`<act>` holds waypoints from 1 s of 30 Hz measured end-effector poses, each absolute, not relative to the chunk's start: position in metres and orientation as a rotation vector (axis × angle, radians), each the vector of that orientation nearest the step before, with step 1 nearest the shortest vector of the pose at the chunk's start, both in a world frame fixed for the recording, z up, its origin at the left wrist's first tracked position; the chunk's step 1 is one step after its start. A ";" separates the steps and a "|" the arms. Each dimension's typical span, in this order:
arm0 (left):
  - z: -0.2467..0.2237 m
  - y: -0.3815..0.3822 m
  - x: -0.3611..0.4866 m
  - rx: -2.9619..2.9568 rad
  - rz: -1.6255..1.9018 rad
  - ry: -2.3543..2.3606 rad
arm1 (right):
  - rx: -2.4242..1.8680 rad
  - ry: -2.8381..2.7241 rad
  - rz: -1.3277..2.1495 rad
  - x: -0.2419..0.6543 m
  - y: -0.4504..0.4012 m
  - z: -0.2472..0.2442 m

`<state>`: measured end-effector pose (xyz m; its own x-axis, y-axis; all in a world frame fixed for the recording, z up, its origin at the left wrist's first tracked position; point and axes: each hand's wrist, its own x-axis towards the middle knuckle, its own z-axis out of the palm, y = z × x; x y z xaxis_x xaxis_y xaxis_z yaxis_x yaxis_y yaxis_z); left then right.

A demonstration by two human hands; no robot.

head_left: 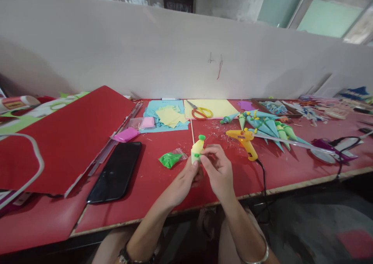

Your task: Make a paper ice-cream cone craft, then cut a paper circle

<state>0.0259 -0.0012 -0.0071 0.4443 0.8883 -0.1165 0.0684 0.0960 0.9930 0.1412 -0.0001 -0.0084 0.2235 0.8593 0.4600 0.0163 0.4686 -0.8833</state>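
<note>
My left hand [186, 175] is closed round the lower part of a small paper figure [196, 150], holding it upright above the table. The figure is rolled from pale green and yellow paper, and a green clay blob [202, 137] sits at its top. A strip of green clay [197, 155] lies across its front. My right hand [217, 169] has thumb and forefinger pinched at the right end of this strip, touching the figure. To the left lies an opened bag of green clay [171, 159].
A yellow glue gun [244, 139] with a cord lies right, before several blue and green paper cones [271, 126]. Scissors [199, 110] rest on yellow paper behind. Left are a black phone [115, 172], pink clay [126, 134] and a large red board [72, 139].
</note>
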 end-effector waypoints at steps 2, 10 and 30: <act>-0.007 -0.002 0.025 1.359 0.765 0.974 | -0.936 -1.212 0.720 0.141 0.000 -0.009; -0.003 0.005 0.017 1.644 0.944 1.189 | -0.966 -1.171 0.704 0.143 -0.001 -0.007; -0.007 0.024 -0.018 2.114 0.437 1.915 | -1.134 -1.317 0.747 0.139 0.007 -0.019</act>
<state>-0.0177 0.0239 -0.0073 0.0887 0.9948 0.0503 0.9183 -0.1012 0.3827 0.1390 0.0066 -0.0191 0.1575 0.9236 0.3494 0.1744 0.3223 -0.9304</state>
